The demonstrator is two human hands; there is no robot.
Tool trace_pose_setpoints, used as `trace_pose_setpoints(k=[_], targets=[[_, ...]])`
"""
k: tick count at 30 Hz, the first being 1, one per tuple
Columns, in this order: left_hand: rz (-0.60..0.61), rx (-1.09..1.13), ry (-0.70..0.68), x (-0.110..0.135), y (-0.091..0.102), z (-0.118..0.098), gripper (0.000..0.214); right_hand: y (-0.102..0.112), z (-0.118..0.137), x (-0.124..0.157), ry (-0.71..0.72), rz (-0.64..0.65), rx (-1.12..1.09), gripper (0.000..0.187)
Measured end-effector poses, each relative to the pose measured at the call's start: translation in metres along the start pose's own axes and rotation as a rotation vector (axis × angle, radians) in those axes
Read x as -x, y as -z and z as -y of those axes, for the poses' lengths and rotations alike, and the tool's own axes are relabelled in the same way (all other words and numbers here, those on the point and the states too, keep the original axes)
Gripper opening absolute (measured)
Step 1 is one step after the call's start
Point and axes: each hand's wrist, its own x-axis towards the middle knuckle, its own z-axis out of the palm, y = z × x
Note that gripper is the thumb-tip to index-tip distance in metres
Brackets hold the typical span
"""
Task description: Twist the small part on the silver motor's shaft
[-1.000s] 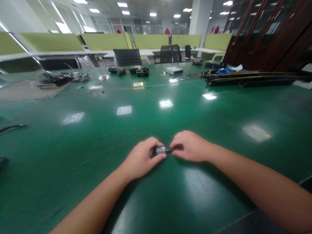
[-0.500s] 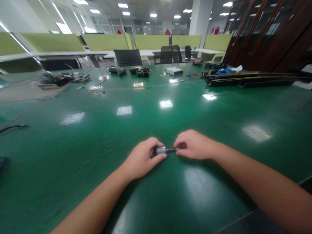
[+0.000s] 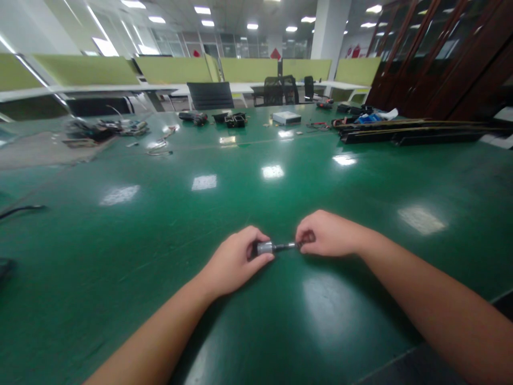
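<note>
Where the near edge of the green, glossy-topped bench [image 3: 256, 203] runs closest to the wearer, one slim, silver-grey and black cylindrical device [image 3: 264, 247], lying lengthwise between two bare hands, roughly midway along that edge and a little in from it.

Body: short, round, with a smooth silver-grey band of metallic look; blackish at the left end, that end partly covered by the fingers. Shaft: thin, straight, dark [image 3: 280, 246], issuing from the right end of the body; brighter, silvery near its tip [image 3: 291, 245]. Markings: too small to read.

Left hand [image 3: 236, 262]: clamped on the body, thumb on the near side, fingers on the far side. Right hand [image 3: 331, 235]: fingertips drawn together at the tip of the shaft; whether they pinch it cannot be told. The hands stand apart, the shaft bridging the gap.

Further items, all well apart from the device. Along the far edge: one flat, white-and-grey rectangular box [image 3: 286, 117]; one group of small black parts [image 3: 234, 120]. Toward the far right corner: a stack of long black channel-like strips [image 3: 368, 137]. Toward the far left corner: a blurred heap of mixed electronic-looking scraps [image 3: 100, 129]. At the left edge: one thin black cable [image 3: 20, 210].
</note>
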Motion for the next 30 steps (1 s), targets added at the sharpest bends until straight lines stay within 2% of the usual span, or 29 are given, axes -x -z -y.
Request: trace_pose_setpoints(k=[9, 13, 16, 19, 22, 26, 30], targets=[[0.004, 0.001, -0.013, 0.003, 0.002, 0.002, 0.024, 0.003, -0.002, -0.001, -0.04, 0.005, -0.063, 0.01], [0.003, -0.002, -0.014, 0.001, 0.001, 0.0, 0.023, -0.003, -0.001, -0.003, -0.035, 0.001, -0.123, 0.01], [-0.01, -0.012, -0.024, -0.002, -0.001, -0.001, 0.023, -0.016, 0.003, -0.011, 0.032, -0.054, -0.163, 0.014], [-0.033, -0.023, -0.023, -0.003, -0.004, 0.0, 0.023, -0.03, 0.01, -0.021, 0.146, -0.172, -0.103, 0.011], [-0.044, -0.026, -0.021, -0.004, -0.005, 0.0, 0.022, -0.037, 0.014, -0.025, 0.125, -0.207, -0.086, 0.01], [-0.04, -0.064, -0.035, -0.005, -0.006, -0.002, 0.024, -0.035, 0.014, -0.021, 0.111, -0.217, -0.07, 0.011], [-0.041, -0.064, -0.044, -0.006, -0.006, -0.004, 0.022, -0.035, 0.014, -0.019, 0.103, -0.257, -0.052, 0.019]])
